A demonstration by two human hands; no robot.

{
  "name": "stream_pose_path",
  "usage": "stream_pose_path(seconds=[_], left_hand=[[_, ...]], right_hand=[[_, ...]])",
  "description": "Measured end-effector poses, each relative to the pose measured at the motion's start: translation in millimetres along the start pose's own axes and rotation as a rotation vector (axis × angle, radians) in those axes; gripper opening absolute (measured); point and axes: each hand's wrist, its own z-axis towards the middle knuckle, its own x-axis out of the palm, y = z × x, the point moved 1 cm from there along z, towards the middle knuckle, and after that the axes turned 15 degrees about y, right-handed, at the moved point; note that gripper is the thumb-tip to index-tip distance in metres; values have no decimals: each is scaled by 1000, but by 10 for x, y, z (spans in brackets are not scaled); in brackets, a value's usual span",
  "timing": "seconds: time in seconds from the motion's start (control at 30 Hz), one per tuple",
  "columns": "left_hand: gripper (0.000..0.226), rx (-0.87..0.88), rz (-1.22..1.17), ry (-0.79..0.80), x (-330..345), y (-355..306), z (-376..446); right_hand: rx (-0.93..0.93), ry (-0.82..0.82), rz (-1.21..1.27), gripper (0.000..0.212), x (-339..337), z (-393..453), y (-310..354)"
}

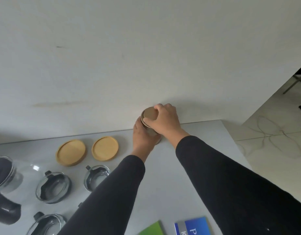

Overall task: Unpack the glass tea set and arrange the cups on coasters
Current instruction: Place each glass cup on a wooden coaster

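At the back of the grey table (194, 143), against the wall, stands a glass jar (150, 131) with a round wooden lid (150, 113). My left hand (143, 138) wraps around the jar's body. My right hand (165, 119) grips the lid from above. Two round wooden coasters (71, 152) (105, 148) lie side by side to the left, both bare. Glass cups with dark handles (53, 187) (96, 177) (46, 224) stand in front of the coasters. A glass teapot (4, 173) sits at the far left edge.
A dark handle-shaped part (5, 212) lies at the lower left. A green booklet (152, 228) and a blue one (193, 226) lie at the table's near edge. The table ends at the right, with marble floor (273, 141) beyond.
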Motion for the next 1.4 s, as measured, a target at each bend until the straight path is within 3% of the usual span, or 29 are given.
stream_pose_path(seconds=[0.33, 0.63, 0.8, 0.93, 1.2, 1.4], left_hand=[[85, -32, -74, -90, 155, 51, 126], [86, 10, 24, -115, 154, 89, 139], [92, -75, 98, 25, 79, 304, 29], [62, -157, 373, 153, 75, 626, -257], [55, -104, 535, 219, 97, 889, -574], [58, -56, 559, 215, 7, 997, -679]], right_hand=[[-108, -75, -78, 59, 26, 174, -113], [-312, 46, -37, 59, -128, 136, -122], [-284, -230, 187, 57, -59, -185, -263], [-210, -506, 273, 54, 365, -646, -489], [-49, -194, 119, 55, 1288, -1039, -815], [-52, -141, 40, 57, 1428, -1016, -794]])
